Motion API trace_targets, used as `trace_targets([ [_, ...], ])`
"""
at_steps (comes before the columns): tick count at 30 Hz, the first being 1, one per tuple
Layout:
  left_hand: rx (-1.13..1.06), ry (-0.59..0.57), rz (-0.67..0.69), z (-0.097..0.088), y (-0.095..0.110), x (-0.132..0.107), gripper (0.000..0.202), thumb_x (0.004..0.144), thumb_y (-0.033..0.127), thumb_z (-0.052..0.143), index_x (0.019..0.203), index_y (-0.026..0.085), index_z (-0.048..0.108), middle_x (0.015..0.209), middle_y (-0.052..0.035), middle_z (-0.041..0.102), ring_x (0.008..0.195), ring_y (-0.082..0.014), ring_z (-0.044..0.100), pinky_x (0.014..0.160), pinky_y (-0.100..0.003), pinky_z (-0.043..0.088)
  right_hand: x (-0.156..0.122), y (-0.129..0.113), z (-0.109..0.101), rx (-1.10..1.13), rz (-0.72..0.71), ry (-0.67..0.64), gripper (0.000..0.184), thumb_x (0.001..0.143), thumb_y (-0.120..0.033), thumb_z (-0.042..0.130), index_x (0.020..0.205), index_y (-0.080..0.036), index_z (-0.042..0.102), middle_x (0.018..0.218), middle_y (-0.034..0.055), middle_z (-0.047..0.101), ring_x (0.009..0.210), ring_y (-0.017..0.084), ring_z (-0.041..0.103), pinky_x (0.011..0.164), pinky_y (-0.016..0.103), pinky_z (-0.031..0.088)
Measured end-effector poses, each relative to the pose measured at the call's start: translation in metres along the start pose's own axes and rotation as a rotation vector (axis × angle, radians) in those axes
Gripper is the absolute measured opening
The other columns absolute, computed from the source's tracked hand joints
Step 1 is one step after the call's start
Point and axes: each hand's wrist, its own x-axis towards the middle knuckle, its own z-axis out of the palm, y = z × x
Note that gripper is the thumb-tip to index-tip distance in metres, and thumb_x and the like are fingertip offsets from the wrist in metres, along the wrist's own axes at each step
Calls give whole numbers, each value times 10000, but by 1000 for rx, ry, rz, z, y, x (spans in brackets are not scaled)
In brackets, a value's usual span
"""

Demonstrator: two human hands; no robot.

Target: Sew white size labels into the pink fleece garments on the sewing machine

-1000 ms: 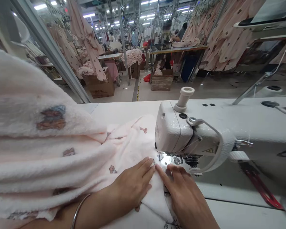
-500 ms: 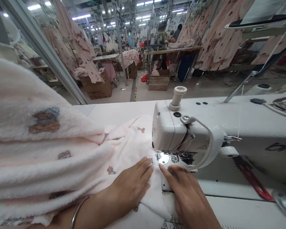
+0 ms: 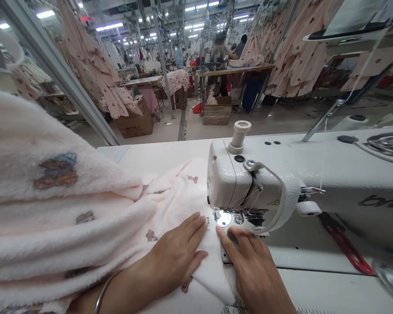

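Note:
Pale pink fleece fabric (image 3: 180, 200) printed with small bears lies across the sewing machine (image 3: 229, 174) bed and heaps up on the left. My left hand (image 3: 177, 248) rests flat on it, fingers stretched toward the needle area and thumb apart. Just beyond those fingertips is a small white label (image 3: 208, 221) with dark print, at the fabric's edge. My right hand (image 3: 252, 257) is to the right of that edge; its index fingertip touches the fabric near the presser foot (image 3: 216, 215), and the other fingers bend over the metal needle plate (image 3: 227, 218).
A red-handled tool (image 3: 350, 248) lies under the machine arm. Printed measuring-tape marks (image 3: 234, 309) show at the front table edge. A metal post (image 3: 68, 83) slants up at left. Beyond are cardboard boxes (image 3: 134, 124), hanging pink garments (image 3: 301, 56) and a person (image 3: 240, 46) at another table.
My left thumb has spread away from the fingers, and the left fingertips have drawn slightly back from the label, which shows more. The right hand stays by the fabric edge. The view has shifted slightly.

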Motion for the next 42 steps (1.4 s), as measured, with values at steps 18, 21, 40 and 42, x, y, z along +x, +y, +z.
trace_targets([
  [18, 59, -263, 3, -1, 1, 1, 620, 907, 364, 507, 1409, 60, 307, 1467, -177, 283, 1368, -279, 265, 1085, -426, 367, 4, -6, 0, 75, 46, 25, 655, 721, 62, 332, 1300, -198, 497, 1109, 100, 542, 1026, 255, 483, 841, 402, 394],
  [21, 27, -272, -42, 0, -2, -1, 588, 910, 367, 501, 1412, 118, 321, 1474, -127, 288, 1372, -281, 258, 1079, -463, 366, 5, -6, -1, 55, 40, 51, 628, 718, 58, 342, 1266, -187, 527, 1081, 100, 553, 977, 245, 496, 821, 390, 393],
  [40, -61, -244, -41, -6, -1, 2, 597, 915, 398, 482, 1408, 97, 331, 1470, -140, 305, 1379, -254, 254, 1111, -409, 334, 3, -7, 8, 37, 46, 89, 610, 732, 61, 340, 1261, -194, 506, 1075, 93, 541, 1004, 252, 486, 825, 391, 380],
  [42, -85, -247, -49, -7, -4, 0, 593, 911, 397, 493, 1412, 120, 334, 1477, -121, 295, 1381, -254, 248, 1115, -415, 326, 2, -7, 8, 56, 51, 77, 602, 739, 62, 337, 1260, -190, 506, 1081, 92, 540, 1024, 253, 483, 825, 387, 379],
])
